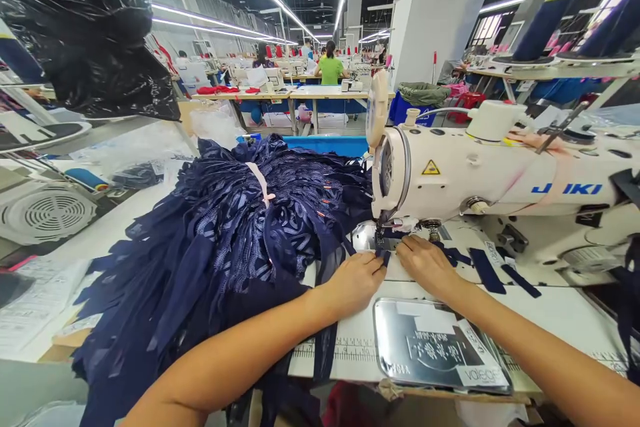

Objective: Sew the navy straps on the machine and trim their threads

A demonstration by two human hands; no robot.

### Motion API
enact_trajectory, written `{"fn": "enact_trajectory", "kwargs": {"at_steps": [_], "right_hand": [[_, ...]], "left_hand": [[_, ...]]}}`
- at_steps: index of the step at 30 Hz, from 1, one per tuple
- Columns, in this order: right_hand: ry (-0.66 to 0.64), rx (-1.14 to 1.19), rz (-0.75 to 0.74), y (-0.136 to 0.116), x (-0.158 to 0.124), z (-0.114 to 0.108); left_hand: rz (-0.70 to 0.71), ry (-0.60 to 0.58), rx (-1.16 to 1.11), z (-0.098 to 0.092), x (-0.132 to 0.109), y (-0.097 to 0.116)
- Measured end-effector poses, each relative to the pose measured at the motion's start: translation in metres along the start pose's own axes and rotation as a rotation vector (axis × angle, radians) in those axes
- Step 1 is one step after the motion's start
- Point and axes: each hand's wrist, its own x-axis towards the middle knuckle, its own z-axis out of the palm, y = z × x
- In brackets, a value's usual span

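Note:
My left hand (361, 280) is closed on a narrow navy fabric strip (385, 257) just in front of the presser foot (381, 235). To the right of the needle area, my right hand (423, 261) has its fingers bent and pressed together on the edge of dark navy fabric; its fingertips are partly hidden. The white sewing machine (450, 167) stands over both hands. A large bundle of navy lace garments (250, 227), tied with a pale pink band (261, 181), lies left of the needle, and some of its fabric trails down beside my left forearm.
Small navy fabric pieces (486, 270) lie right of my right hand. A flat metal tin lid (430, 347) with labels sits at the table's front, by a printed ruler (345, 349). A black plastic bag (100, 40) hangs upper left. A person in green (330, 68) sits farther back.

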Motion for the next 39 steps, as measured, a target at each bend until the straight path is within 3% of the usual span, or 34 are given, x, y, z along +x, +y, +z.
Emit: {"fn": "enact_trajectory", "kwargs": {"at_steps": [2,5,11,14,20,28,33,39], "right_hand": [[0.043,0.075,0.045,0.004,-0.002,0.009],[0.005,0.104,0.128,0.01,-0.005,0.015],[-0.216,0.126,0.102,0.014,-0.004,0.0],[-0.242,0.186,0.135,0.01,0.001,-0.005],[-0.177,0.545,0.212,0.003,0.017,0.005],[-0.273,0.931,0.314,0.01,0.025,0.006],[-0.203,0.907,0.269,0.011,0.021,0.013],[-0.031,0.721,0.063,0.01,0.008,0.012]], "left_hand": [[0.0,0.002,0.012,0.001,-0.001,0.0],[0.0,-0.006,0.017,0.0,-0.002,0.001],[0.006,-0.035,0.012,-0.003,-0.002,0.002],[-0.001,-0.042,0.0,-0.004,-0.001,0.002],[0.007,-0.017,0.028,-0.003,-0.001,0.002],[0.011,-0.007,0.058,-0.003,0.004,0.0],[-0.008,-0.044,0.012,-0.005,0.007,-0.002],[-0.007,-0.017,-0.045,-0.003,0.005,-0.005]]}}
